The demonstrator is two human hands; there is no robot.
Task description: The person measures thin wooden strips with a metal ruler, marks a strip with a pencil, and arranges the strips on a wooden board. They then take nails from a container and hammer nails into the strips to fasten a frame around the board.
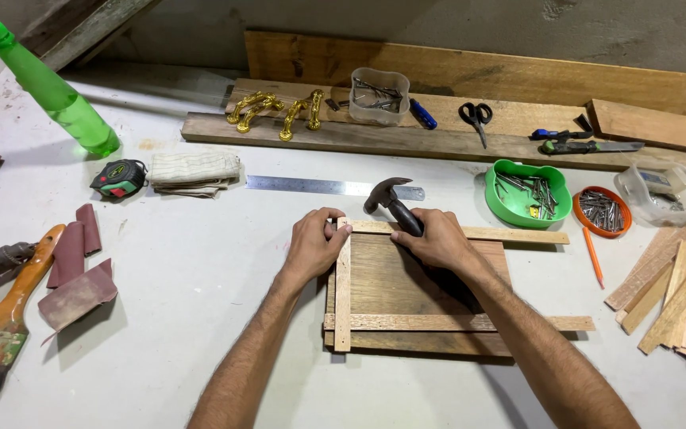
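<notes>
Left hand (pixel 314 245) pinches the corner where pale thin wooden strips (pixel 343 286) cross on a dark rectangular wooden board (pixel 406 282) mid-table, right hand (pixel 437 238) clenches a black claw hammer (pixel 388 199) nearby; a misjudged blow could strike fingers.

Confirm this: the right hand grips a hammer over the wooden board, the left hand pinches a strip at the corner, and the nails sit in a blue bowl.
One error: the bowl of nails is green, not blue, as the head view shows. The rest stands.
</notes>
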